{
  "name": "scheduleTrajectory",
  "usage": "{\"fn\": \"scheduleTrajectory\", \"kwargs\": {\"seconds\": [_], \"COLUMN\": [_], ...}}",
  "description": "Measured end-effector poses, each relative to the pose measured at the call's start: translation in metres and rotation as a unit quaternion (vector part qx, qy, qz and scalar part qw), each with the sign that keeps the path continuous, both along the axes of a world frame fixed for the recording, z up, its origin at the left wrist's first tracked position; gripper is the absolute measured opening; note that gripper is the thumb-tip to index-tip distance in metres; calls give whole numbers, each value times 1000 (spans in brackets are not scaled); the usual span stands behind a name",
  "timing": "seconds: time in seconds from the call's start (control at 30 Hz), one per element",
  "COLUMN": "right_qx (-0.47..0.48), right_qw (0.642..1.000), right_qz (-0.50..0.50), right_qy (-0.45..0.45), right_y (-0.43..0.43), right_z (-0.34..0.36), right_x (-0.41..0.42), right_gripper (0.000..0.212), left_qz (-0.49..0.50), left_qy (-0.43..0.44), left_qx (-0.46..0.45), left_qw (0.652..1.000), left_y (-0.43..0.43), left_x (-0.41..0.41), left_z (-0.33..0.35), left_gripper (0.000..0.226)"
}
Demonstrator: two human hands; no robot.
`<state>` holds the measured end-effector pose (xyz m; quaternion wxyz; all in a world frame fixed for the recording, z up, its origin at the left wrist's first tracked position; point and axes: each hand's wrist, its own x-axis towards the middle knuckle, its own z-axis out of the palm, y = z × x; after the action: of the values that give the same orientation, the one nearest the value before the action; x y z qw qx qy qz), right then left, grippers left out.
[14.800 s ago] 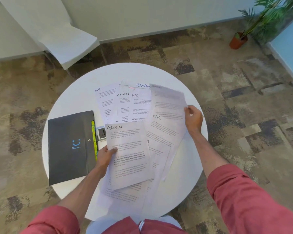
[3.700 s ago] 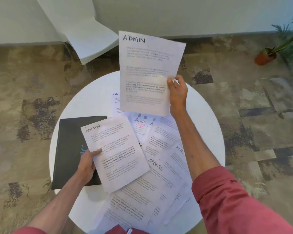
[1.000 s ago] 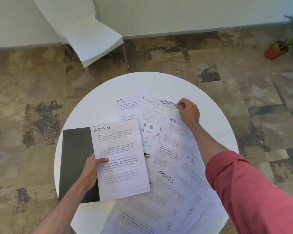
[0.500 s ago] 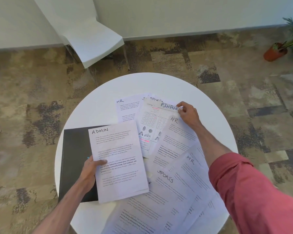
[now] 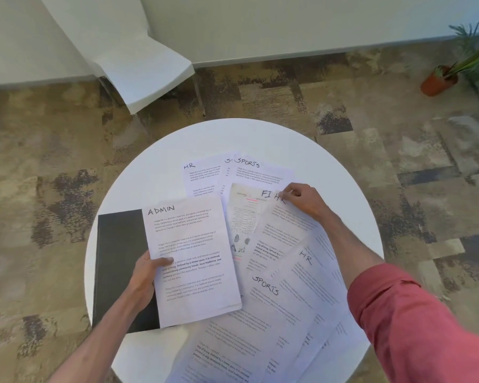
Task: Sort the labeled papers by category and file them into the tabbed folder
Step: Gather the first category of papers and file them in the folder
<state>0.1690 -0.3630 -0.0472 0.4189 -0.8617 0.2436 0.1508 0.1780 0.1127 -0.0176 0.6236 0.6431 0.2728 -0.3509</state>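
Patterned brown carpet (image 5: pixel 39 189) runs to a pale wall, with a white chair (image 5: pixel 138 64) and a potted plant (image 5: pixel 437 81) at the far side, and a round white tabletop (image 5: pixel 155 175) sits in the middle. A dark folder (image 5: pixel 119 258) lies closed on its left part. The left hand (image 5: pixel 145 275) grips the ADMIN sheet (image 5: pixel 194 244) over the folder, thumb on top and fingers curled beneath its left edge. The right hand (image 5: pixel 304 200) has its fingers curled, pinching the top right corner of the FI sheet (image 5: pixel 244 214), whose heading is partly covered by an HR sheet (image 5: pixel 282 233). Beyond them lie a far HR sheet (image 5: pixel 202 175) and a far SPORTS sheet (image 5: pixel 260 172). Nearer the person, a near SPORTS sheet (image 5: pixel 274 305) and a near HR sheet (image 5: pixel 315 272) overlap in a loose fan.
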Motion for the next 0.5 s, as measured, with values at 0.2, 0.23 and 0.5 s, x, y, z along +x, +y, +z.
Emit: {"fn": "scheduleTrajectory", "kwargs": {"seconds": [0.2,0.23,0.5], "right_qx": [-16,-16,-25], "right_qw": [999,999,998], "right_qz": [45,44,61], "right_qy": [10,12,4], "right_y": [11,14,31], "right_z": [3,2,-5], "right_x": [-6,-7,3], "right_gripper": [11,8,10], "left_qz": [3,4,7], "left_qy": [2,1,-8], "left_qx": [4,4,5], "left_qw": [1000,1000,1000], "left_y": [-3,-4,-4], "left_x": [-5,-5,-2], "left_z": [3,3,6], "left_gripper": [47,46,45]}}
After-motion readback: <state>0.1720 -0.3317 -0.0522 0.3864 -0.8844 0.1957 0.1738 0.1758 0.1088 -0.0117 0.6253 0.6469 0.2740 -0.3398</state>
